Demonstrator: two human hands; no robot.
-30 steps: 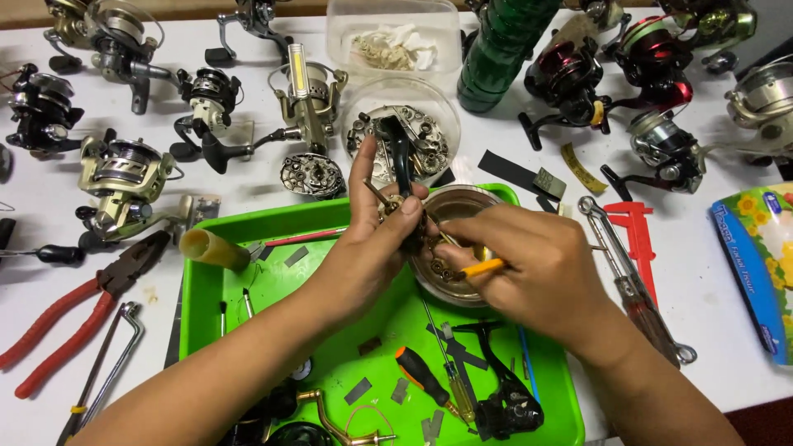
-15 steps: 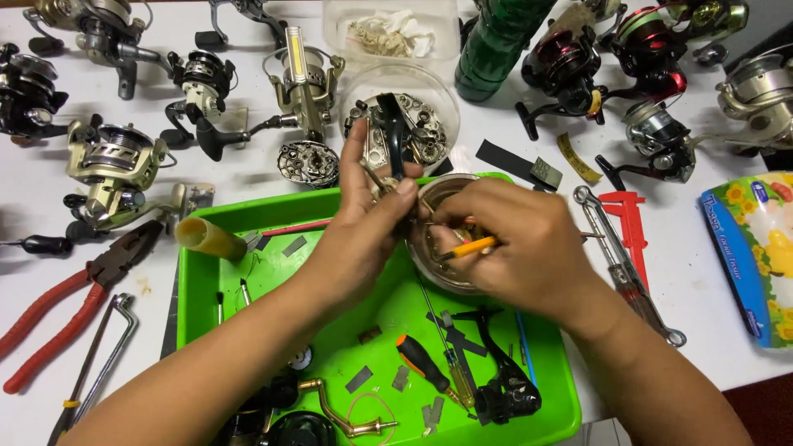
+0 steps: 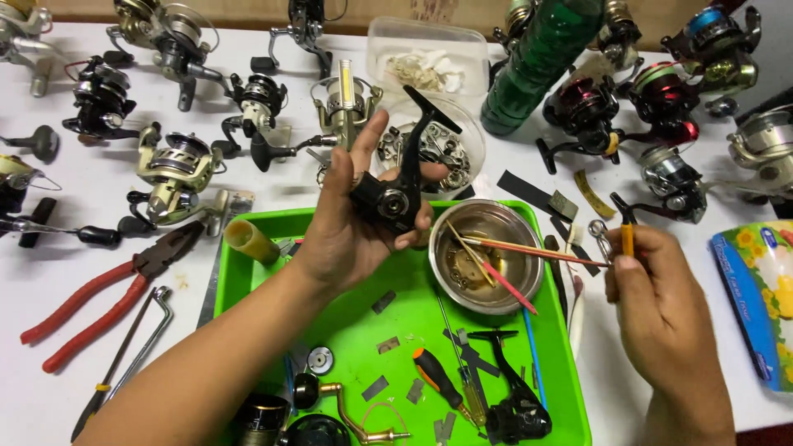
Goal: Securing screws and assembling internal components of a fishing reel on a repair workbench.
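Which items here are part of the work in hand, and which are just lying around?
In use:
left hand holding black reel body
right hand holding orange-handled tool
steel bowl
green tray

Lying about:
red pliers
green bottle
spinning reels
orange screwdriver

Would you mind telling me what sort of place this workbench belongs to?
Probably a fishing-reel repair bench: many spinning reels crowd the white table, a green tray holds loose parts, and the left hand holds a black reel body. Red-handled pliers lie nearby.
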